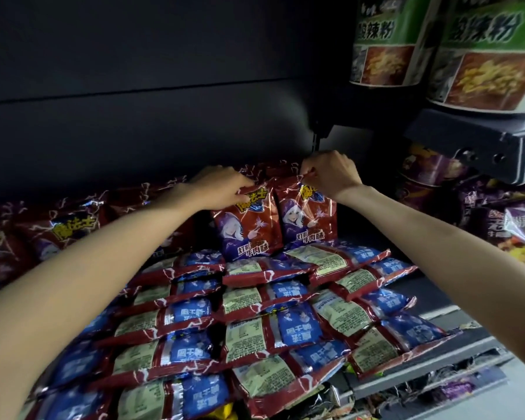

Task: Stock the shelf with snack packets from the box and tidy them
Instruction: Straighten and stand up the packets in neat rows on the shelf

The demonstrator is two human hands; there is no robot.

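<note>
Both hands at 12 o'clock: left hand (pixel 222 184) pinches left upright packet (pixel 249 228), right hand (pixel 331 174) right upright packet (pixel 308 218). We reckon light, crinkly, slippery; pinch top seam.

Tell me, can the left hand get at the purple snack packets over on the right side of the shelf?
Probably not as things stand. The left hand grips an upright red packet, and the right hand and its forearm lie between it and the purple packets.

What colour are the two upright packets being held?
Red packets with a purple-cloaked figure, clearest in the head view.
</note>
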